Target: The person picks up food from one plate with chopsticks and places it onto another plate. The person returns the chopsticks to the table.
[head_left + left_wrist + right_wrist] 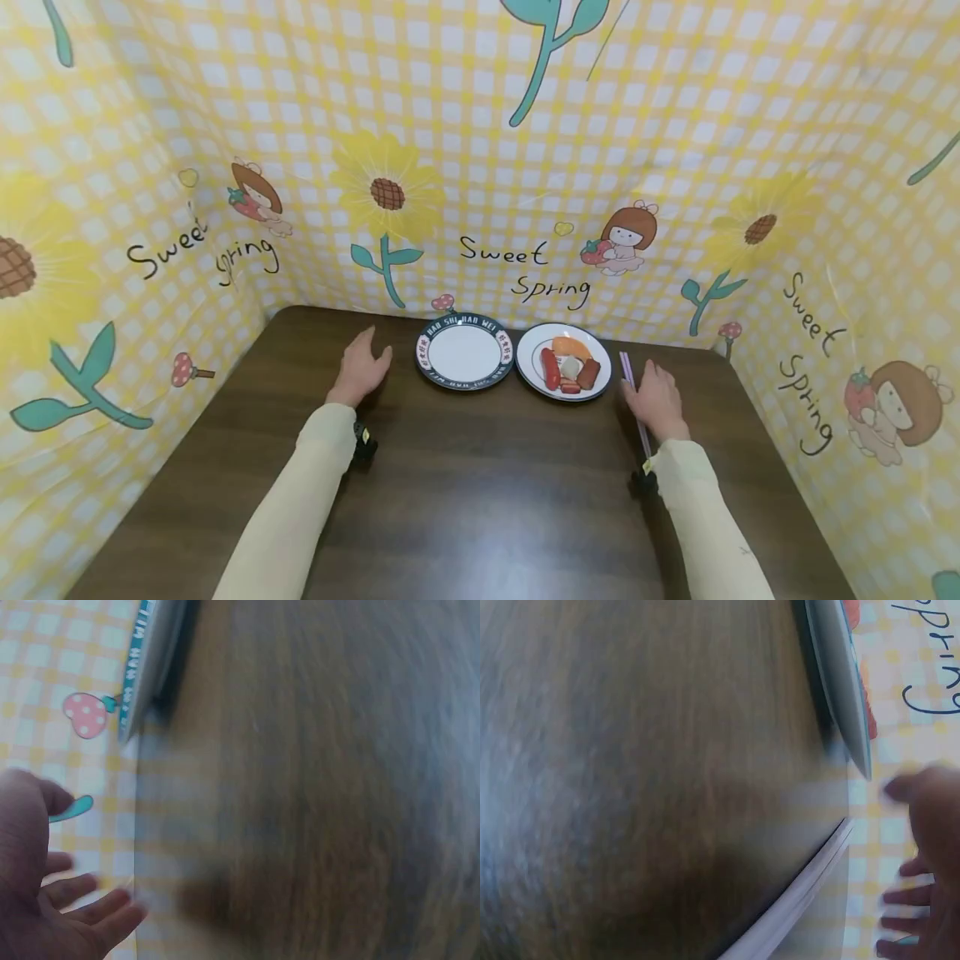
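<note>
My left hand (361,368) is held over the table to the left of an empty dark-rimmed plate (425,371) with lettering round its border. Its fingers are relaxed and spread apart, with nothing in them, as the left wrist view also shows. On the other side, my right hand (655,398) hovers above a pair of pale purple chopsticks (628,369), hiding their middle part. Loosely extended fingers hold nothing there. Just left of it stands a white plate (529,352) bearing several foods, among them a red sausage (551,368), an orange piece (571,347) and a brown piece (588,373).
The dark wooden table (450,475) is enclosed at the back and both sides by a yellow checked cloth (480,167) printed with sunflowers. Both plates stand close to that back cloth, side by side. Dark wrist cameras (365,442) sit at the sleeve cuffs.
</note>
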Available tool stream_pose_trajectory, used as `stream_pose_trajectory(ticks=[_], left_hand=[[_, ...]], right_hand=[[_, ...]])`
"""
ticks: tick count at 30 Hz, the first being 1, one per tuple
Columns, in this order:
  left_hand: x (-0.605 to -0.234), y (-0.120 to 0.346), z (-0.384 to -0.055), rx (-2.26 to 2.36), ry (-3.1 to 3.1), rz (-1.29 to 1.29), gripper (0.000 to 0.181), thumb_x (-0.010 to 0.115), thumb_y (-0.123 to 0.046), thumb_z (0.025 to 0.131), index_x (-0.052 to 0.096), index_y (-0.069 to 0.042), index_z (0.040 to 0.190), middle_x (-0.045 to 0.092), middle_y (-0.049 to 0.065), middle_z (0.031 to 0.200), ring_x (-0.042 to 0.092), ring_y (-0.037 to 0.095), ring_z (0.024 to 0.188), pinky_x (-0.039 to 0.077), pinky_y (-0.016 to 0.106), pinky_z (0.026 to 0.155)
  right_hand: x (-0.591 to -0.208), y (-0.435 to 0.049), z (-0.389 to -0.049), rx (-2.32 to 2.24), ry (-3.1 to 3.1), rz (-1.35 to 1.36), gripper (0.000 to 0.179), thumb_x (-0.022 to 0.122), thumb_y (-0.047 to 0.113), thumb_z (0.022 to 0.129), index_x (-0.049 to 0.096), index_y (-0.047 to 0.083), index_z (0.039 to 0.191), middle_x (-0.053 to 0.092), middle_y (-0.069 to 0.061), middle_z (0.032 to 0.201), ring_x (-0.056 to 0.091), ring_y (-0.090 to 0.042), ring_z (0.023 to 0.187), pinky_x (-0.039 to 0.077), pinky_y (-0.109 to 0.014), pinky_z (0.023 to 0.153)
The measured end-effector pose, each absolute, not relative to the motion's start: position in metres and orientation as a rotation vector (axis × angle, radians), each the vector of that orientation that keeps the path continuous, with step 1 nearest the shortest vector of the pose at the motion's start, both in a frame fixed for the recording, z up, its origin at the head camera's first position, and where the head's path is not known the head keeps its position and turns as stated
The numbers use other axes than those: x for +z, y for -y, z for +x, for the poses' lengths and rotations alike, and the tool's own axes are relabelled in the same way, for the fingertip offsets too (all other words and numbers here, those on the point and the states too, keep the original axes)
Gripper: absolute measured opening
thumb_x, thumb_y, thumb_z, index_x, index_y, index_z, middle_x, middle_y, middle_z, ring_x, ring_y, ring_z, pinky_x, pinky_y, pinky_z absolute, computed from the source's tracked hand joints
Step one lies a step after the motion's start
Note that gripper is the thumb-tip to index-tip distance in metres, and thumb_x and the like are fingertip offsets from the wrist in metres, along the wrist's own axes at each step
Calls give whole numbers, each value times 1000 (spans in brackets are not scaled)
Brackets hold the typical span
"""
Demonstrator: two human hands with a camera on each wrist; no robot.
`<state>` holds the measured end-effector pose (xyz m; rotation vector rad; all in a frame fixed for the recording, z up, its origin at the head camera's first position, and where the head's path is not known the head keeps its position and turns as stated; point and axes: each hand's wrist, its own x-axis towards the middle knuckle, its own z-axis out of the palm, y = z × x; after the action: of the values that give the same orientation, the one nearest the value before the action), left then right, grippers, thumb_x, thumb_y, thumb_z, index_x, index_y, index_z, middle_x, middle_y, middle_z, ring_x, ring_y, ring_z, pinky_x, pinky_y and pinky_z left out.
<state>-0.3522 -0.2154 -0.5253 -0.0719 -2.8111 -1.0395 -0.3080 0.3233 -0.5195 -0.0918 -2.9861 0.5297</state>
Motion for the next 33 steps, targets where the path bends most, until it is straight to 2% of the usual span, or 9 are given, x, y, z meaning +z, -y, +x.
stream_pose_trajectory(ticks=[3, 5, 8, 11, 14, 20, 26, 28, 33], left_hand=[[-523, 215, -353, -1250, 2750, 15, 51, 51, -25, 102, 53, 10, 138, 62, 30, 130, 61, 43, 118, 51, 54, 97], [-524, 214, -350, -1420, 2723, 66, 44, 53, -22, 102, 60, 11, 130, 70, 27, 113, 71, 35, 97, 59, 46, 84], [-525, 210, -348, -1688, 2689, 117, 41, 53, -19, 103, 60, 16, 125, 73, 25, 98, 74, 24, 74, 62, 34, 68], [-523, 201, -349, -1870, 2677, 178, 41, 53, -18, 105, 60, 19, 121, 74, 21, 88, 73, 16, 67, 61, 28, 63], [-523, 190, -352, -1993, 2664, 222, 40, 54, -18, 105, 61, 20, 118, 74, 17, 83, 72, 15, 66, 61, 28, 64], [-529, 170, -357, -2151, 2597, 255, 41, 58, -14, 104, 56, 21, 125, 72, 18, 87, 72, 15, 69, 61, 29, 69], [-536, 157, -361, -2119, 2589, 290, 47, 60, -11, 102, 48, 19, 136, 62, 27, 114, 69, 10, 72, 60, 26, 72], [-538, 154, -361, -2125, 2569, 310, 48, 60, -10, 102, 47, 19, 138, 57, 30, 123, 68, 8, 73, 60, 25, 73], [-543, 149, -361, -2101, 2521, 370, 49, 60, -11, 102, 47, 17, 140, 54, 32, 130, 68, 6, 74, 59, 22, 73]], right_hand=[[-516, -325, -308, 518, 2984, -228, 64, 58, 35, 97, 49, -21, 126, 49, -44, 125, 45, -59, 117, 44, -65, 94], [-517, -325, -307, 536, 3007, -299, 60, 60, 37, 96, 54, -19, 115, 51, -41, 118, 48, -56, 112, 47, -63, 86], [-518, -327, -307, 583, 3036, -350, 55, 62, 40, 96, 57, -14, 102, 56, -39, 110, 53, -53, 105, 50, -60, 78], [-517, -328, -308, 615, 3058, -373, 49, 63, 39, 96, 57, -10, 93, 59, -37, 104, 58, -52, 99, 51, -58, 72], [-518, -327, -310, 626, 3057, -402, 43, 63, 36, 97, 58, -6, 86, 62, -34, 98, 61, -50, 93, 52, -56, 68], [-521, -324, -311, 686, 3059, -486, 39, 60, 31, 100, 62, -2, 80, 64, -26, 87, 62, -40, 78, 50, -49, 62], [-521, -327, -313, 756, 3028, -514, 36, 61, 25, 98, 62, -10, 95, 65, -32, 96, 64, -45, 86, 52, -55, 70], [-521, -328, -313, 741, 3025, -488, 34, 60, 22, 98, 62, -12, 93, 65, -34, 96, 64, -48, 87, 52, -58, 73], [-523, -329, -314, 686, 3017, -420, 32, 57, 17, 98, 62, -13, 89, 65, -35, 93, 63, -52, 90, 51, -60, 79]])
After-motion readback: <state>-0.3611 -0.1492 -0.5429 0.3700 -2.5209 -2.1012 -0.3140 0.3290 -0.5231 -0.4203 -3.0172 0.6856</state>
